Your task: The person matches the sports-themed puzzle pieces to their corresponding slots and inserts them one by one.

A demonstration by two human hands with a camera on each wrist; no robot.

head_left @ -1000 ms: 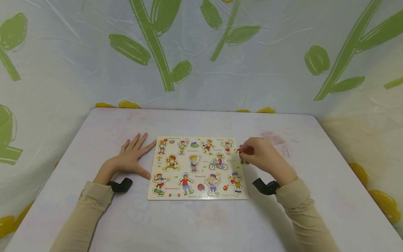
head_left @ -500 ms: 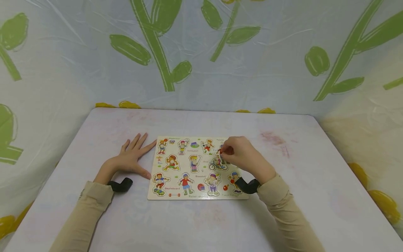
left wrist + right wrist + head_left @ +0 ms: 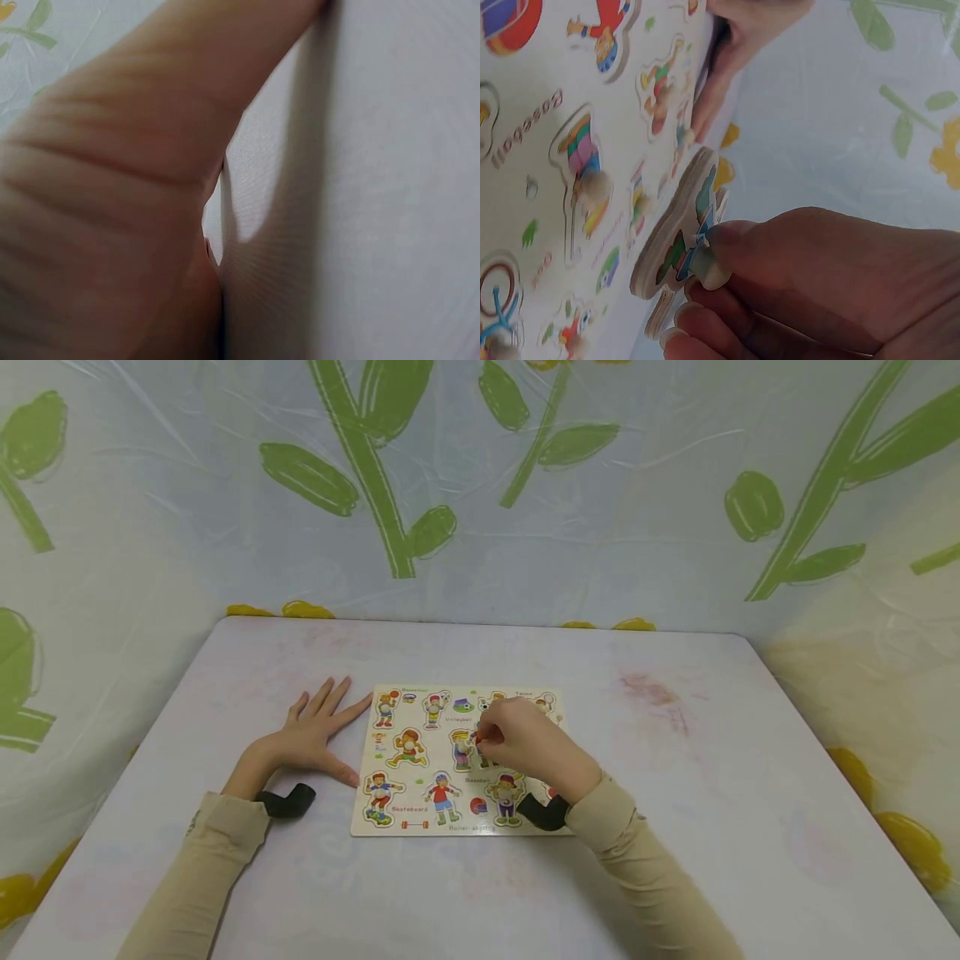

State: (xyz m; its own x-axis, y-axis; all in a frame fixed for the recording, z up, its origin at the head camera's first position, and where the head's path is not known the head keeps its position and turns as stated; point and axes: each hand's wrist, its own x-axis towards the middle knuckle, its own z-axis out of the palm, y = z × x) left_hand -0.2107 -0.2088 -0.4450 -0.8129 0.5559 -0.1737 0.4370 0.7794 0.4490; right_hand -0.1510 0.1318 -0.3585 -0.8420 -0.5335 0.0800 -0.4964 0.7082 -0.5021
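Observation:
A pale wooden knob puzzle board (image 3: 540,832) lies flat on the table, with sports figures and printed words. In the head view my left hand (image 3: 311,739) rests on the table, fingers spread, thumb and index finger at the board's left edge. Above the board's middle, my right hand (image 3: 536,743) pinches a wooden puzzle piece by its knob. The right wrist view shows this puzzle piece (image 3: 676,236) tilted, between thumb and fingers. Beside it lies the golfer piece (image 3: 462,752). A roller-skater picture (image 3: 442,797) shows no knob. My right hand covers some figures at the right.
The white table (image 3: 420,902) extends around the board, with reddish smudges (image 3: 652,689) at the right. A leaf-patterned sheet (image 3: 600,543) hangs behind and at the sides. A black wrist device (image 3: 543,812) hangs over the board's lower right part.
My right hand has carried the puzzle piece leftward, from beside the board's right edge to above its middle. My left hand has stayed in place.

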